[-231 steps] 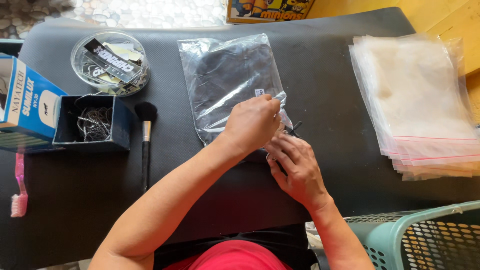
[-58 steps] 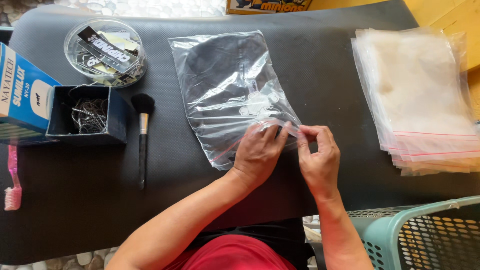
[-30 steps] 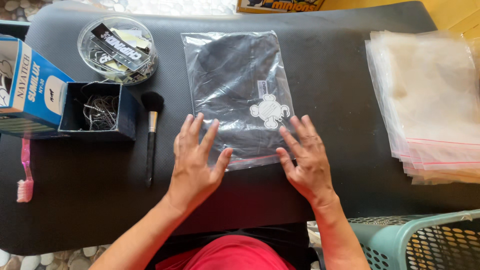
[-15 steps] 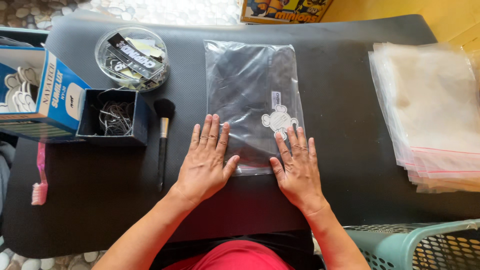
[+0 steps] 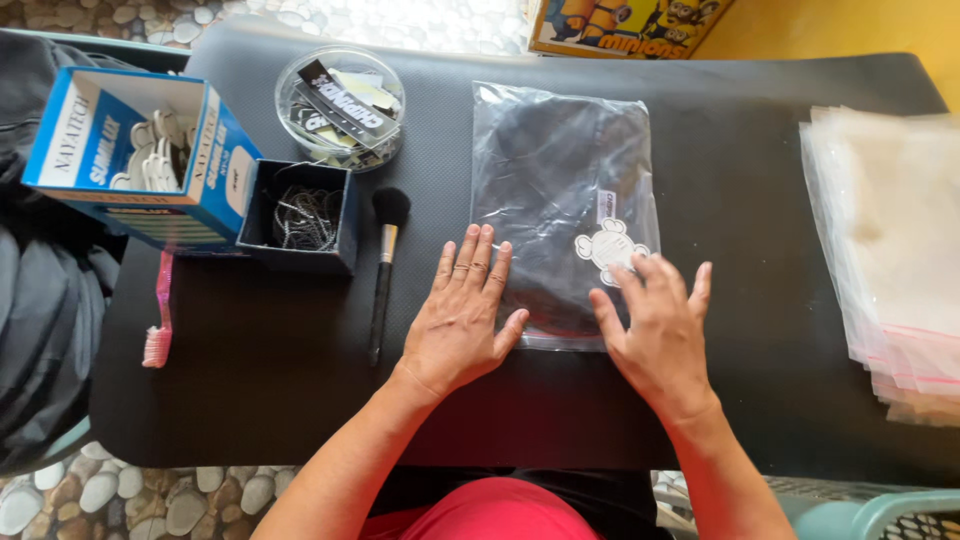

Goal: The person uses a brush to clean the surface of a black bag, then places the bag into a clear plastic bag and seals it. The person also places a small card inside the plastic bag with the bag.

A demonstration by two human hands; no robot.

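Clear plastic bag (image 5: 560, 190), left hand (image 5: 462, 320), right hand (image 5: 655, 330) flat

A black, matte padded tabletop (image 5: 300, 400) with rounded corners fills most of the view from above. Beneath and beyond it the floor (image 5: 130, 495) is set with small rounded pebbles in grey, white and tan, seen at the lower left and along the top edge, where bright daylight washes the stones pale. At the upper right a flat yellow surface (image 5: 850, 25) glows warm, though whether it is wall or floor cannot be told. A dark grey padded seat or cushion (image 5: 35, 330) stands against the tabletop's left side. The light is even, with soft shadows.
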